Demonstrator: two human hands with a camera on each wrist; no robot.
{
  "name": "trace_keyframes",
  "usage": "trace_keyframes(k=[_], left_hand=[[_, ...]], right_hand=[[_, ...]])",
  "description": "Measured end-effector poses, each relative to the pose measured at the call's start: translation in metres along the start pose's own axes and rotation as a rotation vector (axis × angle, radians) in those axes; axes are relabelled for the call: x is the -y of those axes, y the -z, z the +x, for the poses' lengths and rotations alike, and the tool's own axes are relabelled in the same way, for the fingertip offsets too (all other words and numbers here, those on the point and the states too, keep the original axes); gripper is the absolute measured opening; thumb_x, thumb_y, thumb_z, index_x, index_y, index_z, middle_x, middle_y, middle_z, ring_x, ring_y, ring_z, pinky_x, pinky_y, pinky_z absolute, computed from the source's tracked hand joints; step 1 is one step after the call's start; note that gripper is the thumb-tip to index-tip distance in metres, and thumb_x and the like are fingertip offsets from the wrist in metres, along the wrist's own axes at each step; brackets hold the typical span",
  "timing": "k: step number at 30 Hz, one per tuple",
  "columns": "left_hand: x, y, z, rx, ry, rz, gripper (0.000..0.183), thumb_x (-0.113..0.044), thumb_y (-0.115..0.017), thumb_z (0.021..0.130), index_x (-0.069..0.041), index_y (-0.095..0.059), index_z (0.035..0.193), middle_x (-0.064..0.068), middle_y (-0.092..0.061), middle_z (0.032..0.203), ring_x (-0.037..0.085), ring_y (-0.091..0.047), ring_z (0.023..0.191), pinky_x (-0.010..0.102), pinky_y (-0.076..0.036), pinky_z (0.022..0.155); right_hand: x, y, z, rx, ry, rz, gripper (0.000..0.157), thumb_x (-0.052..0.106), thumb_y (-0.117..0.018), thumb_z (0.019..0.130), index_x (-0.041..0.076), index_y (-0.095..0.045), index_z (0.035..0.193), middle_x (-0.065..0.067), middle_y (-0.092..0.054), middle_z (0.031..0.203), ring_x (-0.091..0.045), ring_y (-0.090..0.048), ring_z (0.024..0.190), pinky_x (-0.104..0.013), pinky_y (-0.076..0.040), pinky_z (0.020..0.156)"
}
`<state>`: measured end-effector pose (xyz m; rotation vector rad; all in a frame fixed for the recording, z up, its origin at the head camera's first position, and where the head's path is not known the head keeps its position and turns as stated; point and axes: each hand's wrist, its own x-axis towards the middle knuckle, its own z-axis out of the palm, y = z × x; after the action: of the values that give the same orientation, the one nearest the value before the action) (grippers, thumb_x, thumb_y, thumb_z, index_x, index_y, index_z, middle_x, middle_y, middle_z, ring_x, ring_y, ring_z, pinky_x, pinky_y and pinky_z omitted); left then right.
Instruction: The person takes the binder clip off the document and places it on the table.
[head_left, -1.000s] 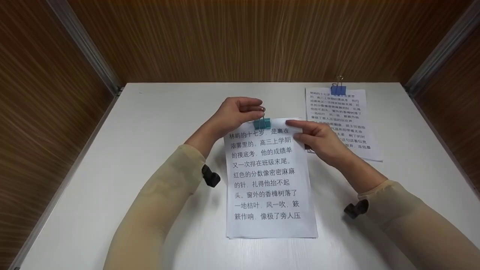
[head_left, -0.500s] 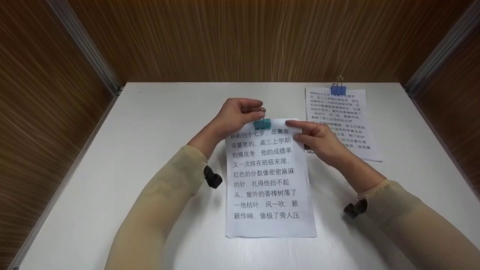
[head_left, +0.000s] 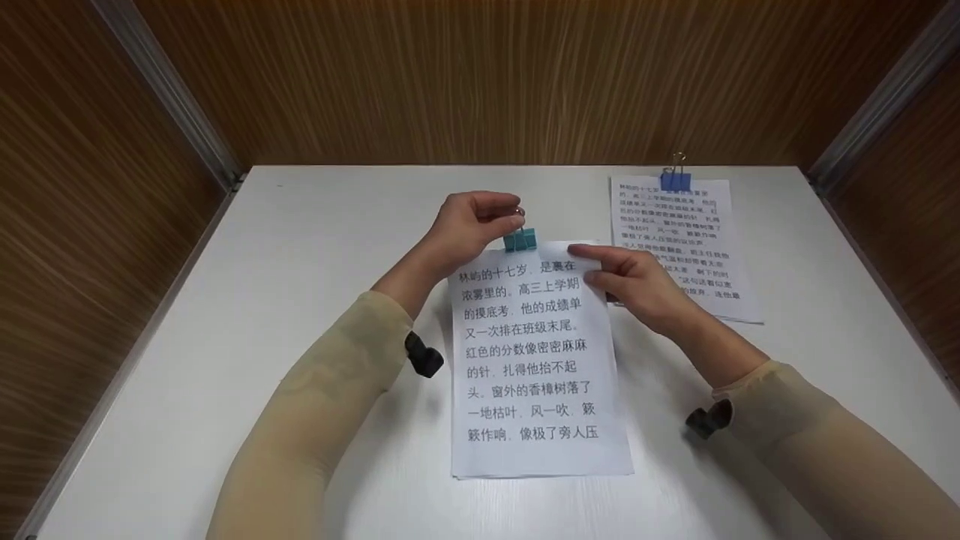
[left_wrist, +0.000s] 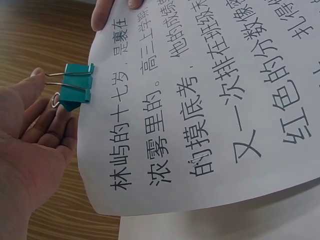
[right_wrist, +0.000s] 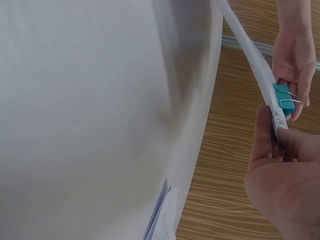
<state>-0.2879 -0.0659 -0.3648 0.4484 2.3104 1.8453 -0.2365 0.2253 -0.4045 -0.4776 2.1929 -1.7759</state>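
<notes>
My left hand [head_left: 466, 231] pinches the wire handles of a teal binder clip [head_left: 520, 240] between thumb and fingers. In the left wrist view the clip [left_wrist: 76, 87] is right at the top edge of a stack of printed paper [left_wrist: 165, 125], its mouth facing the sheets. My right hand [head_left: 639, 285] grips the stack's top right corner, thumb on one face and fingers on the other. In the right wrist view this pinch [right_wrist: 275, 135] sits just beside the clip. The stack [head_left: 532, 375] is raised at its top, its lower end near the table.
Behind the right hand lies a second printed stack [head_left: 667, 232] with a blue binder clip [head_left: 676, 181] on its top edge. The white table [head_left: 195, 375] is bounded by wood-grain panels [head_left: 480, 82] at the back and both sides.
The left hand has drawn the teal clip slightly up and left, from over the sheets to their top edge. The right hand keeps its hold, nearly still.
</notes>
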Motion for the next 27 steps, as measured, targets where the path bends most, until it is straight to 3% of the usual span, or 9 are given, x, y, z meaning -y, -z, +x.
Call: trace_keyframes(k=[14, 27], left_hand=[[0.005, 0.010, -0.003, -0.080, -0.014, 0.019, 0.039, -0.023, -0.075, 0.102, -0.012, -0.070, 0.139, -0.004, -0.075, 0.123, 0.009, -0.069, 0.116, 0.025, -0.052, 0.106], [0.020, 0.051, -0.014, -0.168, 0.070, -0.030, 0.040, -0.020, -0.075, 0.102, -0.014, -0.069, 0.141, -0.003, -0.074, 0.128, 0.010, -0.068, 0.121, 0.024, -0.051, 0.107]], right_hand=[[0.000, -0.005, 0.004, -0.008, 0.002, -0.019, 0.047, 0.001, -0.058, 0.106, 0.011, -0.060, 0.152, -0.013, -0.067, 0.143, -0.026, -0.072, 0.116, -0.031, -0.062, 0.088], [-0.010, 0.005, 0.002, -0.034, -0.034, 0.011, 0.049, 0.001, -0.059, 0.106, 0.009, -0.057, 0.154, -0.015, -0.066, 0.143, -0.021, -0.073, 0.111, -0.028, -0.061, 0.085]])
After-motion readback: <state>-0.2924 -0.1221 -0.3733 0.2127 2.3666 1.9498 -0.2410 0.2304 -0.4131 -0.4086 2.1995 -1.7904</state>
